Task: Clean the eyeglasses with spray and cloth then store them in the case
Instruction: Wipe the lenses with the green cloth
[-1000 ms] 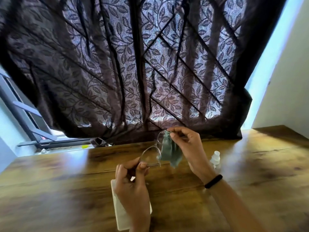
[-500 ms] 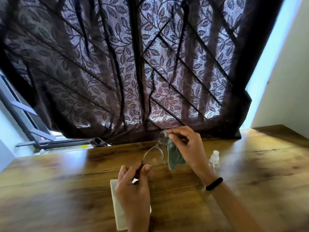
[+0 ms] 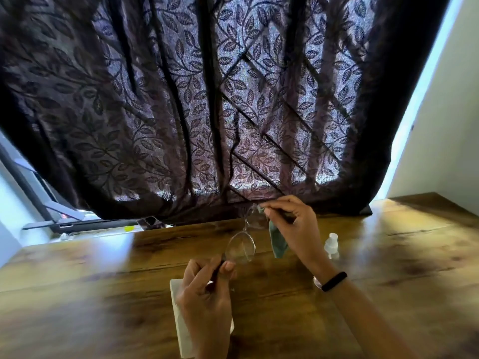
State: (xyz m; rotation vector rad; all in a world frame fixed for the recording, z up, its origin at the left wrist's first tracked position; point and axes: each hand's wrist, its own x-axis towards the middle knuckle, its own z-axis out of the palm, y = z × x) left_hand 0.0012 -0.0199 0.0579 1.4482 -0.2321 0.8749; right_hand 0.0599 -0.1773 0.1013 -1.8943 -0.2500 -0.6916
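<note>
Thin-framed eyeglasses (image 3: pixel 241 246) are held up above the wooden table (image 3: pixel 388 268). My left hand (image 3: pixel 207 294) pinches the near end of the frame between thumb and fingers. My right hand (image 3: pixel 293 226) pinches a grey-green cloth (image 3: pixel 278 242) against the far lens, and the rest of the cloth hangs down beside the palm. A small clear spray bottle (image 3: pixel 331 246) stands on the table just right of my right wrist. A white glasses case (image 3: pixel 181 322) lies under my left hand, mostly hidden by it.
A dark leaf-patterned curtain (image 3: pixel 181 112) hangs along the table's far edge. A laptop (image 3: pixel 77 224) and a small dark object (image 3: pixel 150 221) sit at the back left. A white wall (image 3: pixel 440 125) stands on the right.
My right hand has slid the cloth along the far lens, so less cloth hangs below it. The glasses shifted slightly with the wiping. My left hand keeps its hold.
</note>
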